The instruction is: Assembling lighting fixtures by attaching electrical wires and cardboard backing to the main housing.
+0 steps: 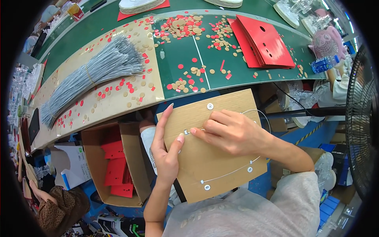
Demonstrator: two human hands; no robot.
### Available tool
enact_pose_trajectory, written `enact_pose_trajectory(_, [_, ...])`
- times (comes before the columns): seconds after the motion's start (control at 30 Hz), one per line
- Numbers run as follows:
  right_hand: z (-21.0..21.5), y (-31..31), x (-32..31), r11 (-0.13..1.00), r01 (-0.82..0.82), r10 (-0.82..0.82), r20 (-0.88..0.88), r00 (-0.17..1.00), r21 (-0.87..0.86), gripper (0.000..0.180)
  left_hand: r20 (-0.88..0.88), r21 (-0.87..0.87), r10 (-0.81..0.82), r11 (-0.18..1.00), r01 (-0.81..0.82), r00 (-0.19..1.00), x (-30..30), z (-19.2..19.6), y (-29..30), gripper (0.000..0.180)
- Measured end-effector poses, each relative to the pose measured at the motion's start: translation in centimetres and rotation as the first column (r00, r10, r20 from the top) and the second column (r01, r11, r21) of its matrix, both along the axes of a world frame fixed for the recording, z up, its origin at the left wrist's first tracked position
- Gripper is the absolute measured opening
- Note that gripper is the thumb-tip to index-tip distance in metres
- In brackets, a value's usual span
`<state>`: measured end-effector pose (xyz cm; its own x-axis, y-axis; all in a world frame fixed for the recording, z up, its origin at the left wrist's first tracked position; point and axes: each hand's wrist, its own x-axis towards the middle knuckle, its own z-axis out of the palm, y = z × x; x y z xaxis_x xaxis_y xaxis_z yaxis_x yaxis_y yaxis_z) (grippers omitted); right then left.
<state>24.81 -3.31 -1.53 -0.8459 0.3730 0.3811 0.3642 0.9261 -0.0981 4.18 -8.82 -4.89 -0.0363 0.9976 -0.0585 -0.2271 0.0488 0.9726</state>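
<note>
A brown cardboard sheet (221, 158) with small white round fittings lies tilted over my lap. My left hand (166, 152) grips its left edge, with the thumb on top and the fingers stretched along the side. Near the upper left of the sheet, my right hand (237, 132) pinches a thin white wire (269, 120) beside a small slot. That wire loops out past the sheet's right edge, and its pinched end is partly hidden by the fingers. Another thin wire (231, 171) runs across the lower part between two slots.
On the green table (177, 55) ahead lie a bundle of grey wires (92, 77), scattered red and brown cardboard bits, and stacked red sheets (264, 41). An open carton (136, 162) holding red sheets stands left. A black fan (361, 122) is close on the right.
</note>
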Motion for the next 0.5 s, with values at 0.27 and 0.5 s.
enact_pose_trajectory(0.27, [0.2,-0.8,-0.5,0.997,0.044,-0.05,0.107,0.993,0.058,0.05,-0.041,-0.003,0.0,1.0,0.0,0.999,-0.1,0.1,0.0,0.069])
enact_pose_trajectory(0.5, [-0.8,-0.6,-0.5,0.996,0.087,-0.087,-0.08,0.993,-0.005,0.051,0.0,-0.076,-0.01,0.997,0.01,1.0,-0.3,0.0,0.5,0.062])
